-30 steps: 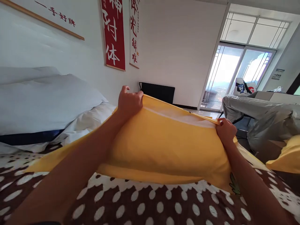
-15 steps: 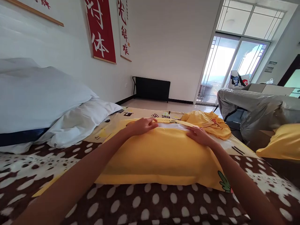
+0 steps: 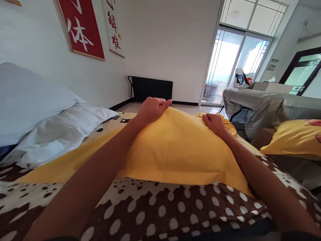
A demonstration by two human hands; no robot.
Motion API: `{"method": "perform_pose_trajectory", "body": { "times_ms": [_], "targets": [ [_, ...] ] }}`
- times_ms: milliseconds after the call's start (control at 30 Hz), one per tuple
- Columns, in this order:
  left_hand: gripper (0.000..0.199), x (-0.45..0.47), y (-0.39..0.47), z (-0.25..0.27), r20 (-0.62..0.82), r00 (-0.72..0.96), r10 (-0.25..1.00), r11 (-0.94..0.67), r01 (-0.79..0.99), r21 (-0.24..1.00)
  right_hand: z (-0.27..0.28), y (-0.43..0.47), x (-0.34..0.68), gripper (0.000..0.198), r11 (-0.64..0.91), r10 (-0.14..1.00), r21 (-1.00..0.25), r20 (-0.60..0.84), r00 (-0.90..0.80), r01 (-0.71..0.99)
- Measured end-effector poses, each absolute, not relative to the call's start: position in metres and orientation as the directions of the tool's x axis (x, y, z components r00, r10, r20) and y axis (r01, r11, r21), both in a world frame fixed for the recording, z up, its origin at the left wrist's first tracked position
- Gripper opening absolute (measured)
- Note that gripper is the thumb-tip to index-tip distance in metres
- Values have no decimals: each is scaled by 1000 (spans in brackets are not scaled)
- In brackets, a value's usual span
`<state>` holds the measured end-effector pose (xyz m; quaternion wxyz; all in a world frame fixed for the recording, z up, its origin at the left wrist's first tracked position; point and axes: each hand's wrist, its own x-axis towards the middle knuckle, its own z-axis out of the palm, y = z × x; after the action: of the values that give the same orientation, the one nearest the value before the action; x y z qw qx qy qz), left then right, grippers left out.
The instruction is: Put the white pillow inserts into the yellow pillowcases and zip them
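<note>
A plump yellow pillowcase (image 3: 173, 147) with a pillow inside lies in front of me on the bed, its far edge raised. My left hand (image 3: 154, 108) is closed on that far edge left of centre, thumb pointing right. Farther right, my right hand (image 3: 214, 123) has its fingers curled over the same edge. The side of the case that faces away from me is hidden. A loose flap of yellow fabric (image 3: 57, 167) stretches out flat to the left, under my left forearm. Crumpled yellow cloth (image 3: 227, 125) lies just beyond my right hand.
White pillows (image 3: 37, 103) are piled on the left. A brown and cream dotted blanket (image 3: 160, 211) covers the bed. Another yellow pillow (image 3: 296, 137) rests on the right, near a plastic-covered table (image 3: 263, 95). A black folded frame (image 3: 151, 89) leans by the far wall.
Both hands have raised the far edge of the pillowcase, the left one higher. The white strip at its opening no longer shows. The view has turned slightly to the right.
</note>
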<state>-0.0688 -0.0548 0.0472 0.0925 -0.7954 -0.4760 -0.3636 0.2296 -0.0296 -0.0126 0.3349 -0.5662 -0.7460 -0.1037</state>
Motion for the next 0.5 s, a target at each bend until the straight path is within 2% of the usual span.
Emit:
{"method": "perform_pose_trajectory", "body": {
  "times_ms": [67,133,200,267,367,433,500],
  "targets": [
    [53,-84,-42,22,482,359,799,-496,847,191,-29,-29,237,43,340,870,-173,431,-240,924],
    [53,-107,-30,-10,296,383,875,-447,874,191,-50,-32,247,45,338,907,-158,317,-277,928],
    [55,-131,-23,-37,278,315,907,-390,879,273,-68,-38,254,49,304,923,-148,288,-253,941],
    [57,-147,-22,-50,306,274,912,-362,887,286,-78,-43,252,48,279,928,-119,290,-235,953],
    [52,-155,-25,-38,417,236,878,-349,912,218,-66,-44,238,37,254,914,-62,340,-219,965],
    [50,-155,-29,-13,557,154,816,-335,912,238,-38,-41,230,39,213,883,-37,435,-176,976],
    [49,-155,-33,19,702,73,709,-343,905,252,5,-38,228,44,146,783,-7,612,-111,989]
  ]
}}
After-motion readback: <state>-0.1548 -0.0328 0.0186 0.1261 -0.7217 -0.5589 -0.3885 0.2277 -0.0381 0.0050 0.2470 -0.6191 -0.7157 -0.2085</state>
